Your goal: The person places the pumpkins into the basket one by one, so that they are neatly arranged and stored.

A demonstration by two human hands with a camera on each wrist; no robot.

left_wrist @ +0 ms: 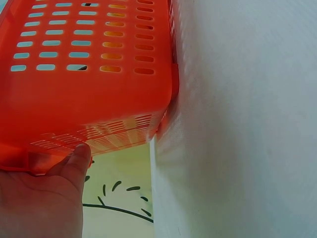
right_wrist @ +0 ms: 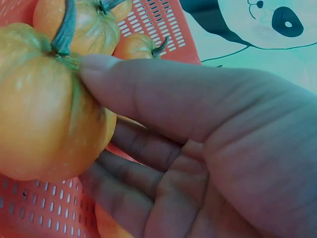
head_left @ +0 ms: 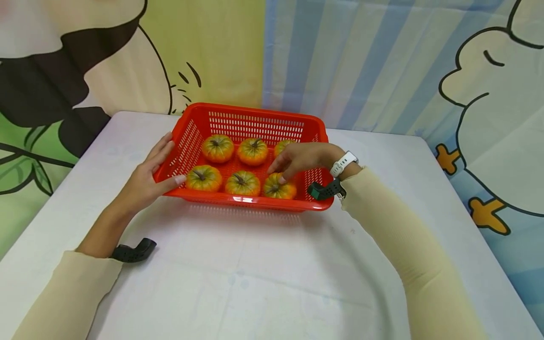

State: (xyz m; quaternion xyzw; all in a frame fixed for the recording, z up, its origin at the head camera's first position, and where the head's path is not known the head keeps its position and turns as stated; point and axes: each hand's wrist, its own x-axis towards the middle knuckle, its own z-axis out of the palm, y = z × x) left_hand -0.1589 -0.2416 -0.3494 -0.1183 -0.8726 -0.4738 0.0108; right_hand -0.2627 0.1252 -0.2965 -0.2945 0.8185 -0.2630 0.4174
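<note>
A red plastic basket (head_left: 272,203) with slotted walls holds small orange-and-green pumpkins in two rows of three. At its left end my left hand (head_left: 143,185) grips the rim, thumb on top and fingers along the outside; the left wrist view shows the slotted wall (left_wrist: 89,96) close by. My right hand (head_left: 307,157) reaches in from the right and holds the front right pumpkin (head_left: 279,190). In the right wrist view the thumb presses beside this pumpkin's (right_wrist: 44,119) stem and the fingers curl at its side. The hand partly covers the back right pumpkin (head_left: 284,145).
The basket stands toward the back of a table with a white cloth (head_left: 238,283). Behind hangs a curtain (head_left: 331,61) printed with cartoon figures and stripes. Black straps (head_left: 135,251) sit on both wrists, and a white watch band (head_left: 343,164) is on the right.
</note>
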